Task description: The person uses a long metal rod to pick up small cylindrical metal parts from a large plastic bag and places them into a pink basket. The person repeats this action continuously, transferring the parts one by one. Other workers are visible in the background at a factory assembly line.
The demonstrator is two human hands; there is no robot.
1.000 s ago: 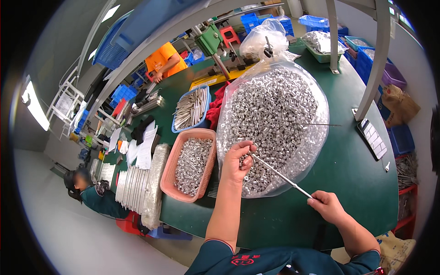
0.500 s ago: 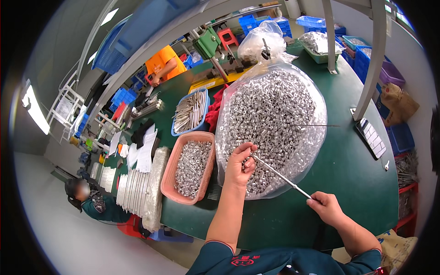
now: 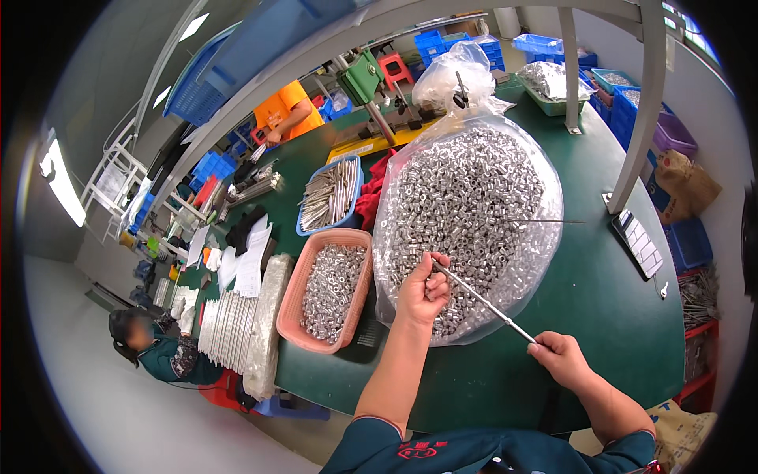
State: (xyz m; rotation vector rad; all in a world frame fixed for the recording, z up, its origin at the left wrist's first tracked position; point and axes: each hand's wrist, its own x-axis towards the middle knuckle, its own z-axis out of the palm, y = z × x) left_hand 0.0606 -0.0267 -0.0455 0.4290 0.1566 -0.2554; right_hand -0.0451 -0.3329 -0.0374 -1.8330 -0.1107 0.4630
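Observation:
My right hand [image 3: 562,360] is closed around the lower end of a slim silver metal rod [image 3: 483,300], which slants up to the left. At its far end, the fingers of my left hand [image 3: 424,294] are curled, with thumb and forefinger pinched at the rod's tip. Whether a small ring sits between them is too small to make out. Both hands are at the near side of a large clear plastic bag [image 3: 554,261], opened wide and heaped with short silver metal sleeves [image 3: 466,197]. A thin dark wire [image 3: 553,221] sticks out across the bag's right side.
Left of the bag are a pink basket [image 3: 286,316] of metal sleeves and a blue basket [image 3: 303,229] of metal rods. A red cloth [image 3: 371,201], a green press [image 3: 363,77] and a phone [image 3: 638,245] share the green table [image 3: 600,316]. Two people work to the left.
My left hand has shifted slightly right and down, its fingertips now at the rod's end. The right hand stays put. The person at lower left has raised a gloved hand.

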